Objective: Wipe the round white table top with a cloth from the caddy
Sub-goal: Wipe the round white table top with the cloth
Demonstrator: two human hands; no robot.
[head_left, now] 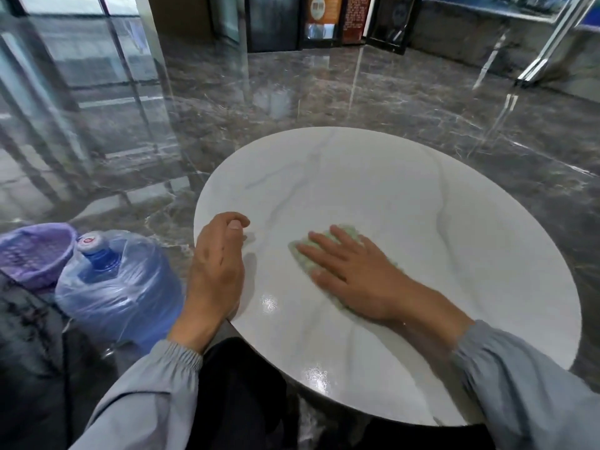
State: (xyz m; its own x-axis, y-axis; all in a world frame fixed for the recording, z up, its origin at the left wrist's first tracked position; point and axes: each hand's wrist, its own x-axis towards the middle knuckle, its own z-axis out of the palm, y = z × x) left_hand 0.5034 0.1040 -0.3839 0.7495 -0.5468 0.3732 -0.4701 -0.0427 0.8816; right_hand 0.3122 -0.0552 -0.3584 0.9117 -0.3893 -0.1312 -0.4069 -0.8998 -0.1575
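The round white table top [406,196] with faint grey veins fills the middle of the view. A pale green cloth [303,256] lies on its near left part. My right hand [354,274] presses flat on the cloth, fingers spread and pointing left, covering most of it. My left hand [217,264] rests at the table's left edge, fingers loosely curled, holding nothing. A purple basket-like caddy [32,251] stands on the floor at the far left.
A large blue water bottle [117,284] wrapped in clear plastic lies on the floor between the caddy and the table. Glossy dark marble floor [292,86] surrounds the table. Glass walls stand left, dark display panels at the back.
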